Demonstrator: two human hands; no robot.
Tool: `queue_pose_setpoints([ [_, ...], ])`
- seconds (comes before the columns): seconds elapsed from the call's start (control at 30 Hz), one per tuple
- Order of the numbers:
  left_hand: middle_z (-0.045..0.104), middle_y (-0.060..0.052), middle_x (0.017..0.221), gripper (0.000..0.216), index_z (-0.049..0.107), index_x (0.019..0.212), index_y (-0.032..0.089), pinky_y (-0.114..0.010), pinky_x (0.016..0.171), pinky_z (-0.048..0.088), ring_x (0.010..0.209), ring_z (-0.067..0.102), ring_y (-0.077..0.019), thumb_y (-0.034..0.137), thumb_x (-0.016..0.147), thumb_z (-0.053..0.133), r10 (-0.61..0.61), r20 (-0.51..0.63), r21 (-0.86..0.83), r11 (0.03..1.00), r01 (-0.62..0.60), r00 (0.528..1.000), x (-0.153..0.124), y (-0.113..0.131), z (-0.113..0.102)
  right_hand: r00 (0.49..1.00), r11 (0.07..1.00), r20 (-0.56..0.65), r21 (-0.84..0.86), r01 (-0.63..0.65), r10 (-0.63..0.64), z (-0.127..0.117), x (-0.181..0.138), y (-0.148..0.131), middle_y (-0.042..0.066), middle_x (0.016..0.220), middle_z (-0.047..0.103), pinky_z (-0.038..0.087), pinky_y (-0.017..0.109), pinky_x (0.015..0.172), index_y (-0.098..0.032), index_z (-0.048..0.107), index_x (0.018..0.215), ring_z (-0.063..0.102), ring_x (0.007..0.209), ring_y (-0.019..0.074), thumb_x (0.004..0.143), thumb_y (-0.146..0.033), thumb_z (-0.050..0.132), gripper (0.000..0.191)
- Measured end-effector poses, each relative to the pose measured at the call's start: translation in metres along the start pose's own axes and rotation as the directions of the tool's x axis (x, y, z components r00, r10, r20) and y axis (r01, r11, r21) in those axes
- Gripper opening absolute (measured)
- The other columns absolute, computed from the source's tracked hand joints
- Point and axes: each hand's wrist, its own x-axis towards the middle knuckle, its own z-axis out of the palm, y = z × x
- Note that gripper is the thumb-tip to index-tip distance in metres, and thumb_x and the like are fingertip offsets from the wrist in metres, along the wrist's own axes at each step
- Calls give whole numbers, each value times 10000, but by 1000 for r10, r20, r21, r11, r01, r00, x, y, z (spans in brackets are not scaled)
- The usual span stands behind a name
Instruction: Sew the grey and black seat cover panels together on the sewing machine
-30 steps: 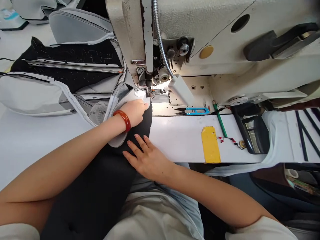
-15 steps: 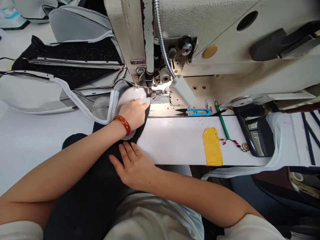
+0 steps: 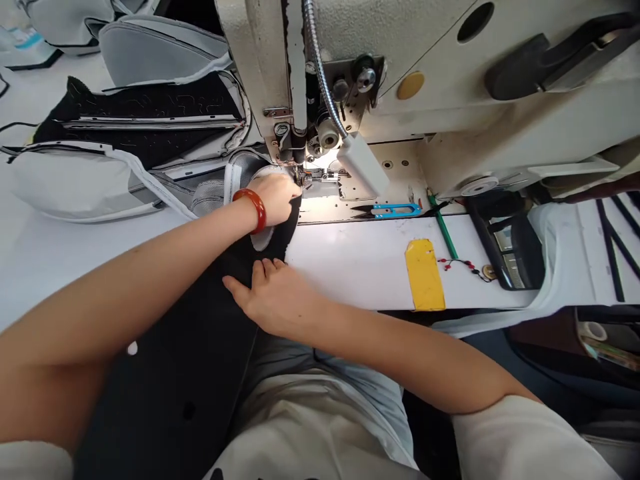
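Observation:
My left hand point(image 3: 277, 199), a red bracelet at its wrist, has its fingers curled on a light grey mesh piece point(image 3: 262, 240) beside the needle and presser foot point(image 3: 299, 176) of a sewing machine point(image 3: 260, 60). Its fingertips are partly hidden. Under the mesh lies black fabric point(image 3: 200, 333), which runs down from the machine over my lap. On that fabric's right edge rests my right hand point(image 3: 275, 293), palm down, thumb held apart from the fingers. White-edged grey mesh parts point(image 3: 207, 193) spread out left of my left hand.
Blue thread snips point(image 3: 395, 211), a green pencil point(image 3: 445, 230), a yellow tag point(image 3: 424, 275) and a beaded string point(image 3: 467, 265) lie right of the needle. A dark phone-like object point(image 3: 505, 253) is farther right. Sewn grey pieces point(image 3: 160, 50) are piled at the upper left.
My left hand has moved up and slightly right, closer to the needle, along with the mesh piece. My right hand has shifted a little toward the machine with the black fabric. The view has also shifted.

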Motion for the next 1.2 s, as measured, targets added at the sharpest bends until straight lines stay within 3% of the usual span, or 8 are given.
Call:
queue_pose_setpoints([
  [0.1, 703, -28, 1165, 449, 739, 1073, 233, -362, 834, 506, 1040, 627, -260, 70, 721, 512, 114, 23, 57, 992, -115, 993, -35, 1, 4, 992, 959, 2, 256, 121, -125, 4, -20, 13, 161, 1399, 568, 365, 498, 1138, -140, 540, 1373, 495, 1344, 266, 832, -81, 592, 547],
  [0.2, 668, 22, 1281, 478, 715, 1148, 262, -337, 818, 524, 1093, 618, -221, 66, 809, 441, 125, -154, -12, 992, -128, 980, -67, 0, 22, 991, 934, -12, 333, 131, -135, 22, -38, 24, 104, 1516, 442, 174, 520, 1223, -160, 578, 1335, 282, 1474, 253, 791, -29, 589, 560],
  [0.3, 672, 42, 1275, 443, 716, 1150, 279, -336, 848, 531, 1092, 625, -191, 102, 871, 421, 80, -283, -110, 987, -115, 956, -77, -2, 39, 992, 944, -2, 306, 122, -127, 34, -41, 27, 132, 1519, 424, 151, 514, 1226, -131, 597, 1314, 255, 1481, 253, 842, -29, 526, 488],
  [0.73, 629, 71, 1328, 419, 681, 1166, 319, -343, 794, 517, 1126, 575, -216, 92, 891, 461, 44, -266, -26, 998, -52, 963, -34, -4, 40, 986, 944, 20, 291, 154, -167, 21, -26, 72, 120, 1509, 440, 140, 504, 1232, -121, 582, 1331, 244, 1482, 245, 836, -9, 521, 511],
  [0.97, 703, 27, 1061, 352, 703, 1022, 316, -303, 602, 414, 1041, 573, -219, 109, 901, 446, 67, -270, 33, 998, -60, 961, -19, -12, 36, 984, 946, 62, 291, 144, -168, 9, -21, 98, 101, 1525, 421, 118, 497, 1235, -135, 581, 1332, 217, 1489, 229, 780, 72, 480, 598],
  [1.2, 700, -3, 1003, 429, 688, 1100, 296, -301, 647, 416, 1025, 575, -207, 201, 982, 287, 193, -204, 109, 979, -174, 960, -3, -32, 31, 982, 942, 70, 300, 149, -178, 1, -16, 121, 103, 1524, 425, 114, 517, 1226, -143, 579, 1334, 199, 1496, 220, 715, 99, 459, 675],
])
